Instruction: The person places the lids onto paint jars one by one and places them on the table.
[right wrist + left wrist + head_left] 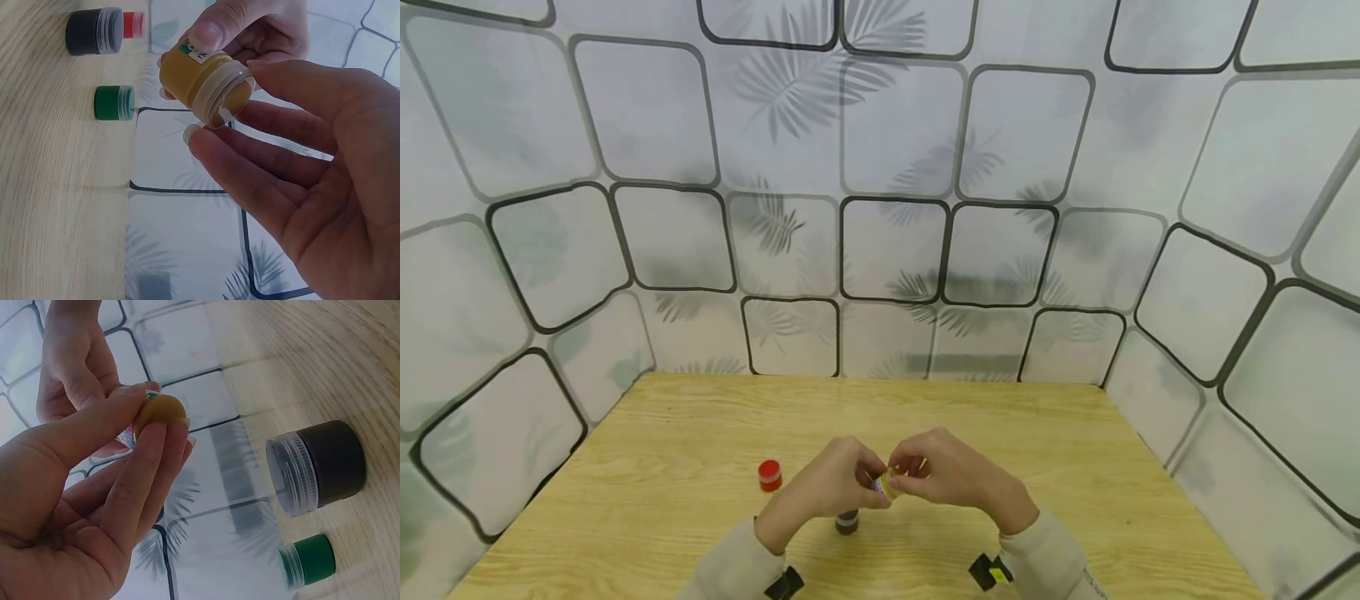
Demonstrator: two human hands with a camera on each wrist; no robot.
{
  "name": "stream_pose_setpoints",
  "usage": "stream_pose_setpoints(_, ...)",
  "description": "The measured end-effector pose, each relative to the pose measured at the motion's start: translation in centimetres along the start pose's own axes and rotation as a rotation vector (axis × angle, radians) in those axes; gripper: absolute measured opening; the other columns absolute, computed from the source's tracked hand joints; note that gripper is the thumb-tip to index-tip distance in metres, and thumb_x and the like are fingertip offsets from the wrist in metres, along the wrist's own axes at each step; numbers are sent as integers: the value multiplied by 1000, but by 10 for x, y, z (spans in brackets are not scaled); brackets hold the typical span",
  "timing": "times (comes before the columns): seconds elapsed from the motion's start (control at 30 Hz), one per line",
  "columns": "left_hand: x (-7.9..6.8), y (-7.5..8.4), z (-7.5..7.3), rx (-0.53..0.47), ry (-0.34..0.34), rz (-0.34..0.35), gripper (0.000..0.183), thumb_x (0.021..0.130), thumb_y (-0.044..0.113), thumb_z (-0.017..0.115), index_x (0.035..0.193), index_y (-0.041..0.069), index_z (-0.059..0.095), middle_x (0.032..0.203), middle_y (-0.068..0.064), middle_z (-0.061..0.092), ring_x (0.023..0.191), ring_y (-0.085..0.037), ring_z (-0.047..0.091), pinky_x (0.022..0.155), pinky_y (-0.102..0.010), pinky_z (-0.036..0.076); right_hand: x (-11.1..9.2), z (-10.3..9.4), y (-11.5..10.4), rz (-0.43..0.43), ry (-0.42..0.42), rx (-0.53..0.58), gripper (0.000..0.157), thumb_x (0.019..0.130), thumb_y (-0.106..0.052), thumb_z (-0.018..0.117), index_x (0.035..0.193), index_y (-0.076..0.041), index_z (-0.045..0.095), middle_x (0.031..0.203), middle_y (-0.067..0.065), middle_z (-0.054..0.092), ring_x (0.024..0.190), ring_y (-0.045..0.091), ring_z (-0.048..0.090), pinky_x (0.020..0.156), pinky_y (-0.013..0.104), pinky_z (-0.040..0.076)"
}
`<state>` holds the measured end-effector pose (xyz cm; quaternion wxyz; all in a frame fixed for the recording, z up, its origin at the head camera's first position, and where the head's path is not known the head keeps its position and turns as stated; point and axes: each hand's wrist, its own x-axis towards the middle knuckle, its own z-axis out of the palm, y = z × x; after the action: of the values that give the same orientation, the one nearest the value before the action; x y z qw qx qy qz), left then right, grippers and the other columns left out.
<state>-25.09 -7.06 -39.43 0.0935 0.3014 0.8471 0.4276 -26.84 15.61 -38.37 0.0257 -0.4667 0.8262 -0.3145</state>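
Note:
A small yellow paint jar (181,72) with a clear lid (219,97) is held above the table between both hands. My left hand (835,482) grips the jar's yellow body, its fingertips around the base (161,411) in the left wrist view. From the other side my right hand (953,475) pinches the clear lid between thumb and fingers. The jar is tilted, and a piece of its white label shows beside the left thumb. Whether the lid is loose I cannot tell.
On the wooden table (700,417) stand a black jar (334,462), a green jar (114,103) and a red jar (770,475), each with a clear lid. In the head view the green jar is hidden. Patterned cloth walls (895,250) enclose the table's back and sides.

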Motion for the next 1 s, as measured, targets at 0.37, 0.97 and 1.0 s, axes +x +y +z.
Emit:
stream_pose_setpoints(0.37,-1,0,-3,11,15,-18,21,83,8,86,102,0,79,96,-11,79,78,-14,75,65,-22,60,-4,-6,3,-31,65,-67,29,95,-18,76,120,-4,71,116,11,75,95,24,74,79,29,63)
stream_pose_setpoints(0.97,-1,0,-3,13,19,2,23,82,9,87,101,-1,79,95,-12,79,78,-17,75,65,-21,60,-2,-3,2,-122,21,-26,19,90,-4,79,107,-10,75,114,5,71,104,17,71,83,18,59)
stream_pose_setpoints(1.0,-1,0,-3,13,20,3,23,82,9,87,101,-1,79,95,-12,79,77,-17,75,65,-21,60,-2,-2,2,-136,24,-28,17,90,-3,79,105,-10,75,113,6,71,103,17,71,83,18,59)
